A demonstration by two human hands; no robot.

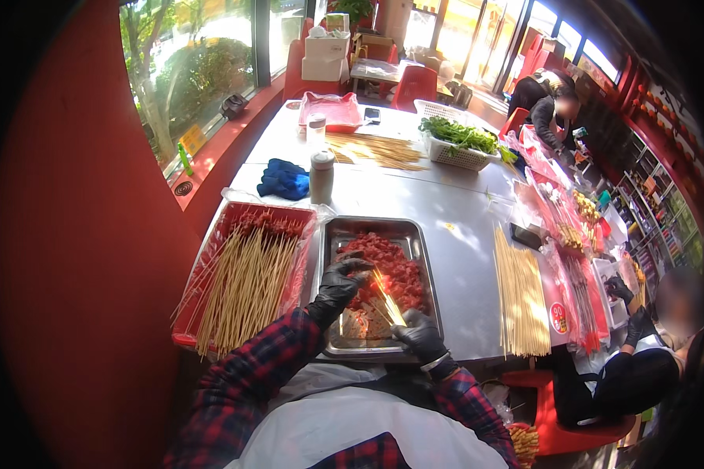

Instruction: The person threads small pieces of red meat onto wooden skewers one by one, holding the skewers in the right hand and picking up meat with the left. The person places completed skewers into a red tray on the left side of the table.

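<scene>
Before me a stainless steel tray (427, 258) holds small pieces of raw red meat (381, 252). My right hand (420, 336), in a black glove, grips several wooden skewers (392, 305) over the tray, their tips pointing up and left. Close to those tips is my left hand (340, 287), also gloved, with bent fingers above the meat; whether it pinches a piece is not clear. Left of the steel tray, a red tray lined with clear plastic (182, 316) contains many skewers (240, 287) with meat at their far ends.
Bare skewers (519, 299) lie at the right, near a black phone (525, 235). Beyond the trays stand a capped bottle (321, 179) and a blue cloth (283, 179). Farther off are more skewers (381, 150) and a white basket of greens (460, 155). Another person sits at the right; someone bends farther back.
</scene>
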